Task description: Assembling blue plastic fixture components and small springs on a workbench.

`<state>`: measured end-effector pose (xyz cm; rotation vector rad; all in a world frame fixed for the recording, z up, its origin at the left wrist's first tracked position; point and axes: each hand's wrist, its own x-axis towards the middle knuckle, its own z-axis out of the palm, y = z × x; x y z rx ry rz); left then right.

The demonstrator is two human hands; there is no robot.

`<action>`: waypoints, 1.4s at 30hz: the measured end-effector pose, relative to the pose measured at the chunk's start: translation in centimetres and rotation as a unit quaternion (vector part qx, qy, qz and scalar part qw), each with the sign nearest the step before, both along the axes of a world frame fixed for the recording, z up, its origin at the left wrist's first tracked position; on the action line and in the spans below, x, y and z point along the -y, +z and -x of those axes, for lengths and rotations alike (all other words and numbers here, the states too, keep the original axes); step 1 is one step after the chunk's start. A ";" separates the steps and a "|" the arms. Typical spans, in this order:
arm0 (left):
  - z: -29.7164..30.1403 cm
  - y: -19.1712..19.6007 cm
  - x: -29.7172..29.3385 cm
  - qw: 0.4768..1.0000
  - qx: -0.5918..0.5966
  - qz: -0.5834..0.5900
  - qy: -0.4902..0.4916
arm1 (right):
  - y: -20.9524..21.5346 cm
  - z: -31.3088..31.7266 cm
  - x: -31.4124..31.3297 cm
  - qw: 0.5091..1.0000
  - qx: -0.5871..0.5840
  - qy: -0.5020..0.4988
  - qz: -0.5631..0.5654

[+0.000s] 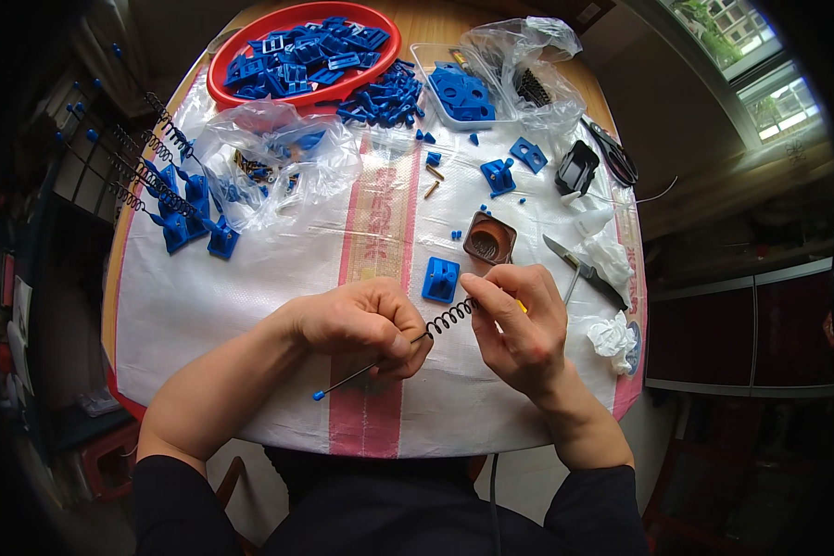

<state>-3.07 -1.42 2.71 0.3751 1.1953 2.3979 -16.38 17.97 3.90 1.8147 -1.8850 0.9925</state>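
The bench (157, 315) is covered by a white woven sheet with a pink stripe. At its far edge a red bowl (303, 46) is heaped with blue plastic parts, and more blue pieces (382, 97) are spilled just right of the bowl. Well left of the bowl, a cluster of finished pieces (181, 208) is laid out: blue bases with springs and pins already fitted. Judging by that cluster and the full bowl, some units are done and many remain.

Nearer the person than the bowl, a pin (361, 372) with a blue head is pinched in the closed left hand (366, 324). A black spring (449, 317) is held on it by the fingertips of the right hand (519, 324), only partly threaded on. A blue base (441, 279) lies just beyond the spring, not yet joined.
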 end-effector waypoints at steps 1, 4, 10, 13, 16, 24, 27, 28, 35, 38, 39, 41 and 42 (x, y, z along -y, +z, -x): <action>0.0 -0.2 0.0 1.000 0.000 -0.001 0.005 | 0.2 -0.1 0.1 1.000 -0.003 0.001 0.000; -0.2 -0.2 -0.2 0.999 0.016 0.004 0.039 | 0.6 -0.3 0.2 1.000 -0.012 0.017 -0.013; 0.4 -1.4 -0.3 0.959 -0.004 -0.019 0.282 | 0.5 -0.1 0.0 0.996 0.075 -0.040 0.009; 0.7 -2.3 -0.4 0.913 -0.063 0.084 0.393 | 0.3 0.2 -0.3 0.986 0.139 -0.061 0.062; 0.8 -1.6 -1.8 0.869 -0.054 0.263 0.416 | -0.7 0.3 -0.9 0.965 0.246 -0.038 0.085; 1.2 -2.2 -2.3 0.726 -0.217 0.491 0.430 | -1.2 -0.8 -0.1 0.933 0.334 0.089 0.099; 1.2 -1.9 -2.2 0.715 -0.233 0.511 0.416 | -1.2 -0.5 0.0 0.944 0.305 0.089 0.091; 1.2 -2.1 -2.2 0.712 -0.241 0.514 0.413 | -1.4 -0.5 -0.1 0.944 0.304 0.087 0.093; 1.1 -2.4 -2.3 0.711 -0.266 0.513 0.400 | -1.1 -0.8 -0.8 0.954 0.284 0.091 0.026; 1.0 -2.3 -2.3 0.704 -0.270 0.524 0.396 | -0.9 -0.9 -0.8 0.958 0.273 0.084 0.020; 1.0 -2.3 -2.4 0.704 -0.271 0.523 0.397 | -0.9 -1.0 -0.8 0.958 0.275 0.081 0.020; 1.1 -2.4 -2.4 0.702 -0.274 0.522 0.399 | -0.9 -1.0 -0.7 0.957 0.279 0.076 0.019; 1.1 -2.5 -2.4 0.700 -0.277 0.522 0.400 | -1.0 -1.0 -0.7 0.958 0.276 0.075 0.015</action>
